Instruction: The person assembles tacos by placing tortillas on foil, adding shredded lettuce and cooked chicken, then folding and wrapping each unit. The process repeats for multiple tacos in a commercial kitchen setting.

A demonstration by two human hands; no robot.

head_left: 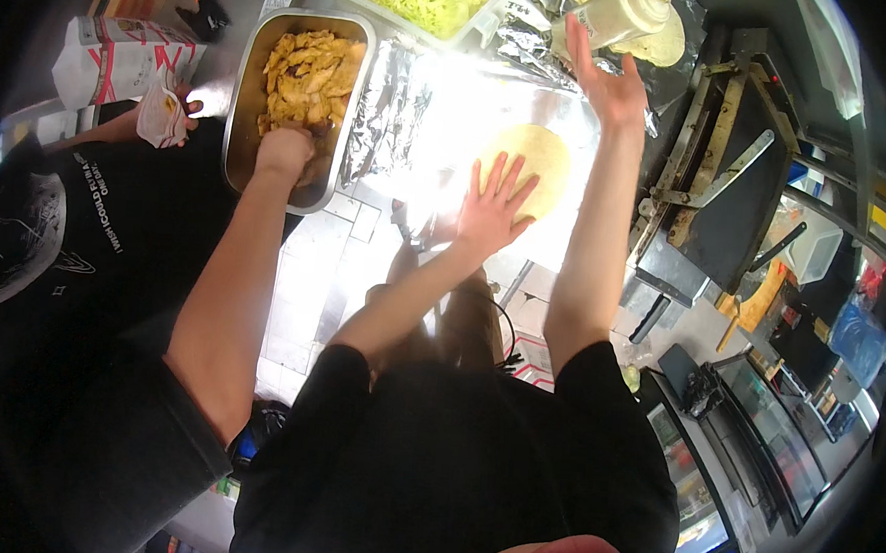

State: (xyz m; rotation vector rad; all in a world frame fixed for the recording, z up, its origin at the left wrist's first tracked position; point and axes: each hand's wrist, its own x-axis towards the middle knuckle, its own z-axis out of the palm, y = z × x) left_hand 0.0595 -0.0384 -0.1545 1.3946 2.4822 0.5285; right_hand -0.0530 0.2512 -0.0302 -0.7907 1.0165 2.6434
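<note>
The round pale tortilla (540, 151) lies flat on a sheet of foil (452, 107) in the middle of the worktop (313, 270), under a bright glare. The person's left hand (497, 204) rests on its near edge, palm down, fingers spread apart and gripping nothing. The right hand (609, 80) is raised beyond the tortilla, fingers open and apart, close under a pale squeeze bottle (627, 11); whether it touches the bottle cannot be told.

Pinning the tortilla looks best done with light, even pressure from the flat palm. That way the thin round neither creases nor slides on the slick foil, and its far half stays bare.

To the left, a metal tray (239, 116) holds golden fried pieces, and another person's hand (284, 153) is in its near end. Farther off is a clear tub (481, 23) of shredded lettuce. A dark hinged press (729, 181) stands to the right, and a red-and-white paper bag (114, 59) lies far left.
</note>
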